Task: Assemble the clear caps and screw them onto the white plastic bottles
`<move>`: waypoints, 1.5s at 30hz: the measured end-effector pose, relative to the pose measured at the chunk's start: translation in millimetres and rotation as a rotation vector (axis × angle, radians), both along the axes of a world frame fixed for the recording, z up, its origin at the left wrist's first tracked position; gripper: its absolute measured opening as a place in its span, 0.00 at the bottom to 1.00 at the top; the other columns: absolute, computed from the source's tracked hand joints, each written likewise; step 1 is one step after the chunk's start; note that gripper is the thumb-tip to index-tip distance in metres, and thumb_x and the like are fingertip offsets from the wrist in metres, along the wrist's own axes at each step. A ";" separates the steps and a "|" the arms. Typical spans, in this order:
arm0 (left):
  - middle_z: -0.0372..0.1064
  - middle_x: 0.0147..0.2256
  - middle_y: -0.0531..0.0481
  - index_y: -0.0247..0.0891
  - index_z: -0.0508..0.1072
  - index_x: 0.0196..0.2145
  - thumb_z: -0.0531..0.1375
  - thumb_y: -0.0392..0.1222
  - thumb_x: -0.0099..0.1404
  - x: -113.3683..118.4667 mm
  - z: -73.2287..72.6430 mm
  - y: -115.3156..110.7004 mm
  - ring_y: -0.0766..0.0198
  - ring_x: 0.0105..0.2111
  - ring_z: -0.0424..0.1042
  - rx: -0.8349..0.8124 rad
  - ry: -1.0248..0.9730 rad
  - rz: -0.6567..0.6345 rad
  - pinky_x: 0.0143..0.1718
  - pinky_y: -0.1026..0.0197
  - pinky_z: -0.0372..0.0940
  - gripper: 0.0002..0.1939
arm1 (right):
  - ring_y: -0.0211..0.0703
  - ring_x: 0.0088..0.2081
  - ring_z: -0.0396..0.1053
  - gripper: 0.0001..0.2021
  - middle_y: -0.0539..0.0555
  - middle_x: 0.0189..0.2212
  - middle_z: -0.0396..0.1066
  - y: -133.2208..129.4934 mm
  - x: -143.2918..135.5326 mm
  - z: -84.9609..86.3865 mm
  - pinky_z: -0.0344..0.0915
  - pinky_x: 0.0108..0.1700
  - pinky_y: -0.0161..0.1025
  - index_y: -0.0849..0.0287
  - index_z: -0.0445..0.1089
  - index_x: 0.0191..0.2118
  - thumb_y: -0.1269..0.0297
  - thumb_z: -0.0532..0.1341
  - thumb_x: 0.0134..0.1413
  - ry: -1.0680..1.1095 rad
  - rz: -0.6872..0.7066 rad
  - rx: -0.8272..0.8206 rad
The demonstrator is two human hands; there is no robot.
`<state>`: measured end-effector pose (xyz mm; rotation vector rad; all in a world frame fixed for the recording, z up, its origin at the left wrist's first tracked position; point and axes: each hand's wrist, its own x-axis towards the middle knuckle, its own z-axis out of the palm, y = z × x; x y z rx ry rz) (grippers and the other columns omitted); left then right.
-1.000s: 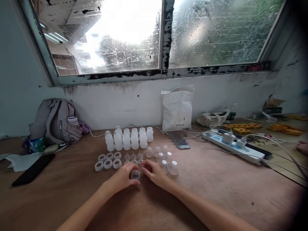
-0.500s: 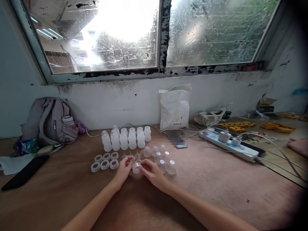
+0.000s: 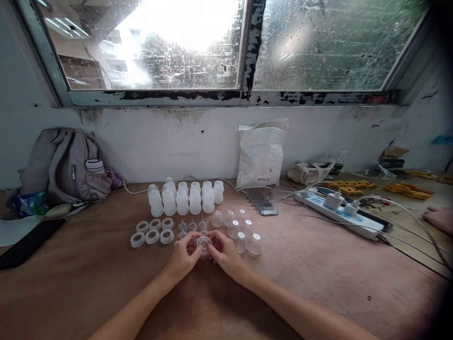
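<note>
My left hand (image 3: pixel 184 255) and my right hand (image 3: pixel 226 255) grip a translucent baby bottle collar ring (image 3: pixel 204 242) from either side, low over the table. Both thumbs press on its near face; a clear teat may sit inside, but my fingers hide part of it. Just beyond my hands, several clear bottle teats (image 3: pixel 192 225) stand in rows. Several loose collar rings (image 3: pixel 152 236) lie left of my left hand. Right of my right hand are several clear domed bottle caps (image 3: pixel 254 245). Behind all these stand several frosted baby bottles (image 3: pixel 195 203) in rows.
A white plastic mailer bag (image 3: pixel 262 156) leans on the wall, with a phone (image 3: pixel 269 212) before it. A power strip (image 3: pixel 339 215) with plugs and cables lies right. A backpack (image 3: pixel 63 165) and a black flat case (image 3: pixel 30 243) are left. Another person's hand (image 3: pixel 439 218) rests far right.
The collar ring has been tilted in my hands, so its round face now shows more. Both thumbs have moved onto it. The whole view has shifted slightly.
</note>
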<state>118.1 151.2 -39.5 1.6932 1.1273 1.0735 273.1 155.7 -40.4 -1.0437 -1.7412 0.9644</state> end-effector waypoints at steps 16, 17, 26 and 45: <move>0.63 0.20 0.57 0.38 0.64 0.33 0.55 0.36 0.54 6.5 -2.2 -3.4 0.68 0.19 0.65 0.075 0.142 0.105 0.20 0.68 0.59 0.07 | 0.32 0.22 0.57 0.10 0.45 0.21 0.60 -2.9 -5.3 0.1 0.54 0.23 0.30 0.59 0.61 0.33 0.78 0.52 0.43 -0.002 -0.025 0.054; 0.62 0.19 0.58 0.39 0.63 0.33 0.55 0.36 0.54 7.4 -3.0 -3.9 0.69 0.19 0.65 0.075 0.148 0.117 0.20 0.69 0.58 0.06 | 0.32 0.22 0.57 0.09 0.45 0.21 0.61 -3.2 -5.5 0.3 0.54 0.23 0.30 0.59 0.61 0.32 0.78 0.52 0.43 -0.002 -0.023 0.053; 0.67 0.23 0.54 0.38 0.62 0.34 0.52 0.43 0.59 9.4 -0.4 -5.3 0.68 0.20 0.66 -0.033 0.008 0.068 0.17 0.69 0.59 0.07 | 0.34 0.21 0.59 0.05 0.47 0.21 0.63 -3.2 -0.9 6.2 0.56 0.22 0.31 0.60 0.62 0.33 0.65 0.52 0.54 -0.049 -0.010 0.008; 0.66 0.18 0.56 0.39 0.60 0.27 0.53 0.44 0.59 10.0 0.0 -6.7 0.67 0.16 0.67 -0.095 0.008 0.039 0.14 0.69 0.60 0.07 | 0.34 0.21 0.57 0.04 0.46 0.19 0.61 -4.6 -3.6 6.6 0.53 0.23 0.31 0.59 0.60 0.26 0.70 0.53 0.50 -0.108 -0.033 0.081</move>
